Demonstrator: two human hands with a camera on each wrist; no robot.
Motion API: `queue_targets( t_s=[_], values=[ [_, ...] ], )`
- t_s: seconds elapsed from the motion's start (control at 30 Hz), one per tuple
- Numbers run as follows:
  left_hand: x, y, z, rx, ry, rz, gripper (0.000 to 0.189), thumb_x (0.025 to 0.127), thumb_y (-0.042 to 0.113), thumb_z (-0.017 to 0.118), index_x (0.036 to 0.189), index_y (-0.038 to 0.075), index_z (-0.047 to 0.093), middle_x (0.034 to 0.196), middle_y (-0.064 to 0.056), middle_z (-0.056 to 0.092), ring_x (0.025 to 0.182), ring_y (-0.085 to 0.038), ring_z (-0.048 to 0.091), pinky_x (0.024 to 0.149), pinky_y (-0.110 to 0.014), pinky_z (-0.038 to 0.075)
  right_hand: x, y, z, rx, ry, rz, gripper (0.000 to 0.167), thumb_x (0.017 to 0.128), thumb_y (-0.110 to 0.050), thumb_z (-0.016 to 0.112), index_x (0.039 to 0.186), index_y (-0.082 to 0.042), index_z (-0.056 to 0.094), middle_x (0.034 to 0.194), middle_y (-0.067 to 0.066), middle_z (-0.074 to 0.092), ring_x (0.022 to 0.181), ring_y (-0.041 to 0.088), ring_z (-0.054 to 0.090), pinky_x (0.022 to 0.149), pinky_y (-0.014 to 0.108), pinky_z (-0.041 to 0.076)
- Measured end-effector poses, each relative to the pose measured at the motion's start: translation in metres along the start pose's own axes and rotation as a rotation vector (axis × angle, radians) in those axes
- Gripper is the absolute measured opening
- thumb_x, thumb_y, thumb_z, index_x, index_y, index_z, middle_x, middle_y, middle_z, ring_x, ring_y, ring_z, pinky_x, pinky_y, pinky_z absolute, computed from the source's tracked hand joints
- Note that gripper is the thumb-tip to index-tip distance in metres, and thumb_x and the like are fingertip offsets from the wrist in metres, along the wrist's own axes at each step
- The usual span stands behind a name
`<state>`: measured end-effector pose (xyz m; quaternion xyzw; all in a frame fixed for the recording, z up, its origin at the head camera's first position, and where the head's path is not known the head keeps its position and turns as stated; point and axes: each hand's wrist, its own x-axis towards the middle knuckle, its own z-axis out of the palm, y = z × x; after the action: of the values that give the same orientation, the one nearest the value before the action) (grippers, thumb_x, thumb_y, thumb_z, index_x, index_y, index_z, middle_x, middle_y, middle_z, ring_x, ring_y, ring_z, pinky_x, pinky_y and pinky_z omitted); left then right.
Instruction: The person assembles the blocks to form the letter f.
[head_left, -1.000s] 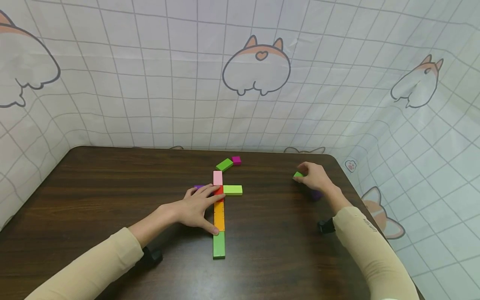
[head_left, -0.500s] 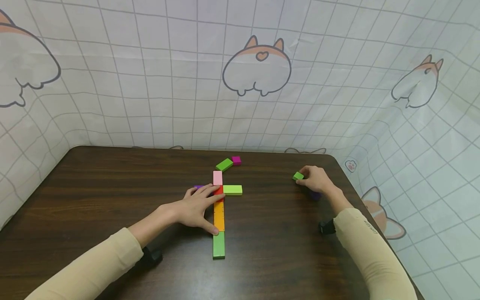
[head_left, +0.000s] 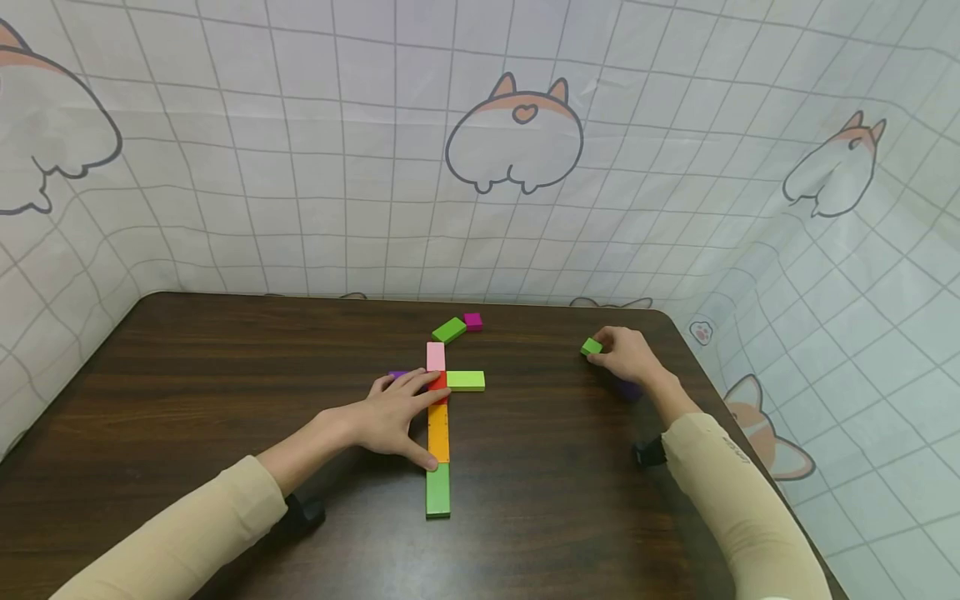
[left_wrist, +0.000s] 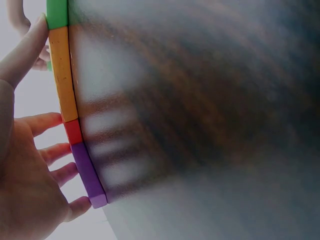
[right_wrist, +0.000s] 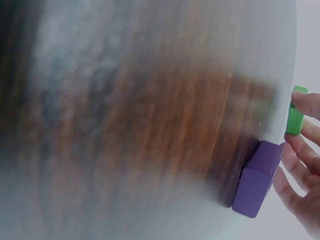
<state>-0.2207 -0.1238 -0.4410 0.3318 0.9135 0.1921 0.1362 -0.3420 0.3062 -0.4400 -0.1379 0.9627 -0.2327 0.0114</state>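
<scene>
My left hand (head_left: 386,414) lies spread with straight fingers over a line of blocks. Its fingertips touch the red block (left_wrist: 73,131) and purple block (left_wrist: 89,172). Its thumb is by the joint of the orange block (head_left: 438,433) and the lower green block (head_left: 438,490). A pink block (head_left: 436,356) tops the line, and a lime block (head_left: 467,381) sticks out to the right. At the table's right, my right hand (head_left: 632,356) pinches a small green block (head_left: 591,347) between thumb and fingers. Beside its other fingers is a dark purple block (right_wrist: 256,180); whether they hold it, I cannot tell.
Beyond the line, a tilted green block (head_left: 449,330) and a magenta block (head_left: 472,322) lie near the back edge of the dark wooden table (head_left: 225,358). A white gridded cloth (head_left: 315,167) with cartoon prints hangs behind and to the sides.
My right hand has shifted slightly to the left with the small green block, which shows more between the fingers. My left hand and the line of blocks have stayed put.
</scene>
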Motion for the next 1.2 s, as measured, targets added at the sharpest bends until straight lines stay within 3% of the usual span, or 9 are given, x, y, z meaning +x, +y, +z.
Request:
queue_targets(
  t_s=[1.2],
  values=[
    [-0.002,0.002,0.003,-0.018,-0.002,-0.001,0.108,0.077,0.061,0.081,0.161,0.013,0.035,0.169,-0.015,0.017,0.154,-0.039,0.009,0.113,-0.073,0.005,0.051,-0.086,0.031,-0.015,-0.012,-0.18,0.033,0.095,-0.018,0.075,0.12,0.003,0.068,0.109,0.013,0.07,0.1,0.029,0.065,0.089,0.045,0.053]
  ],
)
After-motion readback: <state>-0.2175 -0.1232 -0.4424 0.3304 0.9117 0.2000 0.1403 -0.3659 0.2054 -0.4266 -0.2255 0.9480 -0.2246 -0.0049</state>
